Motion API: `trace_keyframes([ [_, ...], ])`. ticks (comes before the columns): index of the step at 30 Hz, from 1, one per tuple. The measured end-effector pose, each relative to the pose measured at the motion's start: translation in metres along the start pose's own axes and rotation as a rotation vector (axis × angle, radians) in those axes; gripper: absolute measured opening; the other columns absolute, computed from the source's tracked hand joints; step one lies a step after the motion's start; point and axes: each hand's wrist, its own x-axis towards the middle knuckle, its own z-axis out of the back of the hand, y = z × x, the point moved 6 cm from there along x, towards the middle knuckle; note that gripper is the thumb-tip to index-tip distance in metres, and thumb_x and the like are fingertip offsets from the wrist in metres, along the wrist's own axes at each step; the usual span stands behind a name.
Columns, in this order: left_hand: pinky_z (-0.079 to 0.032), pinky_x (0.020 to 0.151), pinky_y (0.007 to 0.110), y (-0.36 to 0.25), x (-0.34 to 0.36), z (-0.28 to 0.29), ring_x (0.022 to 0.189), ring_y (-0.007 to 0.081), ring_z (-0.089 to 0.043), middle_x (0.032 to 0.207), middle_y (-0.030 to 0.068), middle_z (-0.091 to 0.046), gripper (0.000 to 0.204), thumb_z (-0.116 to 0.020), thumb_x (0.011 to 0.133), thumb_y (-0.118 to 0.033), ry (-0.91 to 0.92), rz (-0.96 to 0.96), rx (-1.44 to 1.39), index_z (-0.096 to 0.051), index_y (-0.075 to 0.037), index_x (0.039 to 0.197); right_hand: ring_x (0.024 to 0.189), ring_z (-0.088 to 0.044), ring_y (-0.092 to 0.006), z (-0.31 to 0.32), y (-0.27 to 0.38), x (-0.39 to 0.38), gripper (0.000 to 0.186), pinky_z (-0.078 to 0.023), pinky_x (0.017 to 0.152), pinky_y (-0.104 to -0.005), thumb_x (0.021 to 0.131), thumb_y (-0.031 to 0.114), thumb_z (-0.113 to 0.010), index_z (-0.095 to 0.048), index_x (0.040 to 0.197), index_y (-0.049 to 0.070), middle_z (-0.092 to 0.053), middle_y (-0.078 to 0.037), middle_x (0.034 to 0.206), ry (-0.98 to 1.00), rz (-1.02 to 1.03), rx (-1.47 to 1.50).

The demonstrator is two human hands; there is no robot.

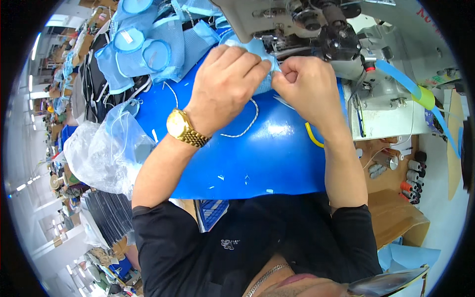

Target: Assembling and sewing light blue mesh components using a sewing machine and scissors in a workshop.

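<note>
Both of my hands meet in front of a sewing machine [339,44], at a light blue mesh fabric piece [265,85]. My left hand [225,81], with a gold watch on the wrist, is closed on the piece, its fingertips hidden behind the knuckles. From the other side my right hand [309,86] pinches the edge of the same piece, thumb and forefinger pressed together. Part of the fabric runs up behind my left hand beside the presser foot area. A white cord [255,119] trails below my left hand on the blue work surface [242,173].
Light blue mesh pieces with round ends [156,55] are heaped at the far left. A clear plastic bag [101,153] lies at the left edge. A blue strip [396,76] passes through a yellow-green ring [424,98] at right. Thread spools [413,175] stand lower right.
</note>
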Motion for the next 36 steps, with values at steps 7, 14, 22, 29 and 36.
trace_keyframes([
  [7, -0.047, 0.085, 0.034, 0.009, 0.001, 0.003, 0.091, 0.0196, -0.060, 0.091, 0.0029, -0.062, 0.023, -0.060, 0.075, -0.008, 0.068, -0.084, -0.029, -0.067, -0.008, 0.098, 0.055, -0.062, -0.0316, -0.006, -0.002, -0.001, 0.017, -0.051, 0.056, -0.0363, 0.073, 0.016, -0.067, -0.066, 0.067, 0.000, -0.063, -0.017, 0.061, 0.089, -0.035, 0.044],
  [14, -0.047, 0.074, 0.034, 0.007, 0.002, 0.002, 0.083, 0.0193, -0.060, 0.091, 0.0025, -0.063, 0.025, -0.062, 0.075, -0.006, 0.068, -0.001, -0.065, -0.067, -0.008, 0.099, 0.053, -0.063, -0.0243, -0.007, -0.012, -0.007, 0.017, -0.050, 0.054, -0.0327, 0.076, 0.015, -0.069, -0.065, 0.070, -0.001, -0.064, -0.012, 0.061, -0.078, -0.005, 0.258],
  [22, -0.051, 0.066, 0.038, 0.025, 0.009, 0.019, 0.076, 0.0296, -0.062, 0.081, 0.0094, -0.063, 0.023, -0.064, 0.077, 0.001, 0.023, 0.310, -0.277, -0.070, -0.008, 0.097, 0.058, -0.064, -0.0317, -0.008, 0.030, -0.022, 0.018, -0.051, 0.053, -0.0398, 0.080, 0.012, -0.063, -0.062, 0.097, 0.005, -0.064, -0.011, 0.064, 0.001, 0.203, -0.004],
  [29, -0.053, 0.069, 0.034, 0.015, 0.003, 0.011, 0.083, 0.0255, -0.064, 0.093, 0.0072, -0.067, 0.029, -0.067, 0.068, 0.004, 0.139, 0.072, -0.258, -0.068, -0.005, 0.096, 0.074, -0.062, -0.0314, -0.015, 0.031, -0.047, 0.016, -0.050, 0.063, -0.0420, 0.079, 0.017, -0.068, -0.061, 0.087, 0.006, -0.061, -0.011, 0.077, 0.043, 0.293, 0.024],
  [36, -0.053, 0.067, 0.034, 0.004, -0.001, 0.007, 0.083, 0.0246, -0.063, 0.094, 0.0069, -0.065, 0.028, -0.070, 0.067, 0.003, 0.041, 0.085, -0.193, -0.067, -0.005, 0.095, 0.058, -0.059, -0.0230, -0.016, -0.020, -0.049, 0.016, -0.046, 0.053, -0.0346, 0.079, 0.018, -0.075, -0.066, 0.079, 0.004, -0.059, -0.009, 0.065, -0.126, -0.097, 0.290],
])
